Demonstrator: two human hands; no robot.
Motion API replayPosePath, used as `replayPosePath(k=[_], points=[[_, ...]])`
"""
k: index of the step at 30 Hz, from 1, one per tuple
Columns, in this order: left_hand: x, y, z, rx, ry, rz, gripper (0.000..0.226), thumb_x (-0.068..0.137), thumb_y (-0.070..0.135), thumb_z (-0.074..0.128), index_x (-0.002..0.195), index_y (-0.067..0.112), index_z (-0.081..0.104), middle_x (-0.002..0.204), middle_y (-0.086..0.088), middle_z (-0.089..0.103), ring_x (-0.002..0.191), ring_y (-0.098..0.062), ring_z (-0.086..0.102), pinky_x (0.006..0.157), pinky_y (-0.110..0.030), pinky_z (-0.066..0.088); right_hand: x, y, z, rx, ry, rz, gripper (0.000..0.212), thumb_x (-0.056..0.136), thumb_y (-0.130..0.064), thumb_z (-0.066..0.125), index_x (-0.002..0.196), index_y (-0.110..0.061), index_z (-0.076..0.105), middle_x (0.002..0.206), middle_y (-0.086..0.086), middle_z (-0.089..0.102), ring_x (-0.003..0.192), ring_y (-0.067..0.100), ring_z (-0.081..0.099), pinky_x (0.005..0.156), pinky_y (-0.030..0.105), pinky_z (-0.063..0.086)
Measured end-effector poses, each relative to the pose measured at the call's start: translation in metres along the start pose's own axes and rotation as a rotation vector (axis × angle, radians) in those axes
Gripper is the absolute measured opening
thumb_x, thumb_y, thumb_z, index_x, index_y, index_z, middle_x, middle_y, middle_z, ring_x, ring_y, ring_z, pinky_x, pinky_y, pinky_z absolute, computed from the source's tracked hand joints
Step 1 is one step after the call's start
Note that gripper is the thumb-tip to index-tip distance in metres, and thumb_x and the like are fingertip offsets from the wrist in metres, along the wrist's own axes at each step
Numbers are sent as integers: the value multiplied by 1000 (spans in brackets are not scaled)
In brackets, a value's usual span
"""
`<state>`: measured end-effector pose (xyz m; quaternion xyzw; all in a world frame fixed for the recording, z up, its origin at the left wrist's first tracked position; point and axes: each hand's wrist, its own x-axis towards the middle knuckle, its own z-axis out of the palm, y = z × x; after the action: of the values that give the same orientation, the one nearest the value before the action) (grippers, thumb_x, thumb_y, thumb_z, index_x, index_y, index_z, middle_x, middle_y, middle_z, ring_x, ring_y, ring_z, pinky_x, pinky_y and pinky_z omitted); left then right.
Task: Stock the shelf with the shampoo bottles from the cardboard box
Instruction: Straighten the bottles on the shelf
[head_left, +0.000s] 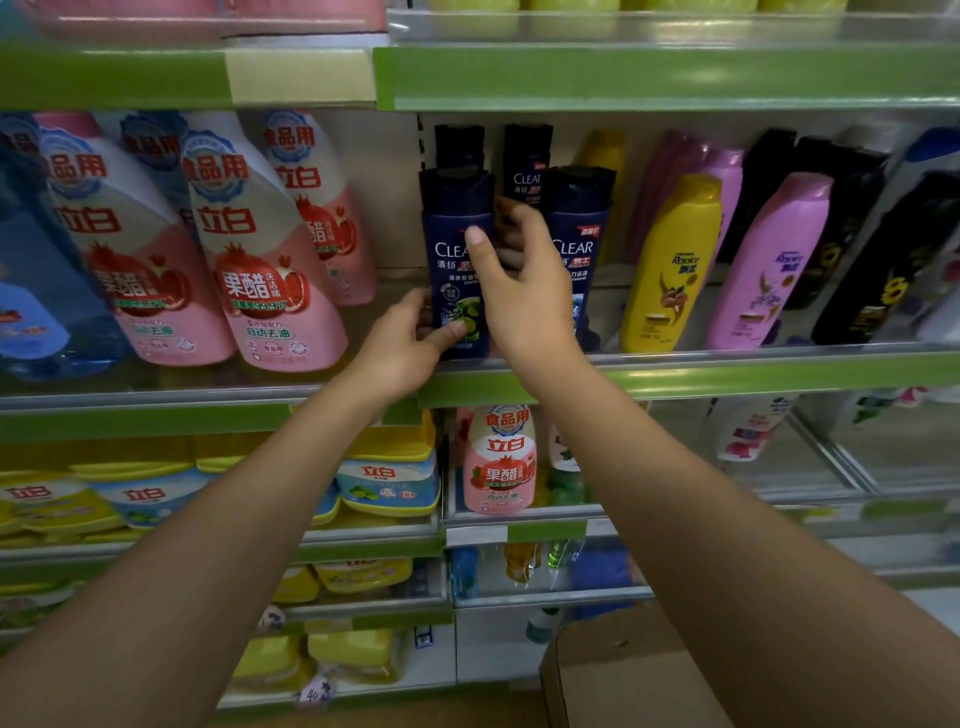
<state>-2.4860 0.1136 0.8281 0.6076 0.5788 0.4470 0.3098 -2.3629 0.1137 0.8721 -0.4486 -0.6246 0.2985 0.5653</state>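
A dark blue Clear shampoo bottle (457, 218) stands upright at the left end of the green-edged shelf (727, 376). My left hand (402, 345) grips its lower part, thumb across the label. My right hand (522, 280) holds its right side, thumb on the front and fingers behind it. A second blue Clear bottle (584, 218) stands just right of my right hand, and two more stand behind. The cardboard box (613, 675) sits low at the bottom, partly hidden by my right arm.
Yellow (670, 265), pink (769, 265) and black (883, 270) shampoo bottles fill the shelf to the right. Pink dish-soap bottles (260, 270) stand on the left bay's shelf. Lower shelves hold yellow packs (389, 478) and small bottles. Another green shelf edge (649, 78) runs overhead.
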Motion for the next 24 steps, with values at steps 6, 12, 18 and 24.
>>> replayPosePath(k=[6, 12, 18, 24], points=[[-1, -1, 0, -3, -13, 9, 45, 91, 20, 60, 133, 16, 43, 123, 0, 56, 116, -15, 53, 100, -31, 41, -21, 18, -59, -26, 109, -39, 13, 94, -23, 62, 105, -14, 61, 93, -9, 61, 77, -10, 53, 68, 6, 43], [-2, -2, -2, -16, -14, 13, 46, 89, 20, 62, 131, 15, 45, 128, -3, 56, 119, -17, 52, 104, -33, 41, -14, 56, -94, -150, -42, 151, 46, 90, -18, 68, 132, -12, 52, 124, -3, 59, 110, 8, 57, 87, 12, 46], [-3, 0, 0, -5, -1, 19, 42, 89, 16, 61, 129, 16, 47, 118, 4, 57, 114, -15, 55, 101, -34, 44, -5, 72, -86, -157, -189, 165, 53, 90, -13, 66, 141, -11, 48, 129, 1, 62, 116, 10, 59, 99, 25, 48], [-5, -1, 1, 5, 11, 23, 43, 89, 18, 62, 129, 15, 47, 121, 2, 58, 115, -16, 56, 101, -35, 44, -3, 73, -83, -177, -148, 140, 43, 92, -14, 64, 134, -11, 54, 122, 1, 65, 109, 10, 60, 85, 15, 47]])
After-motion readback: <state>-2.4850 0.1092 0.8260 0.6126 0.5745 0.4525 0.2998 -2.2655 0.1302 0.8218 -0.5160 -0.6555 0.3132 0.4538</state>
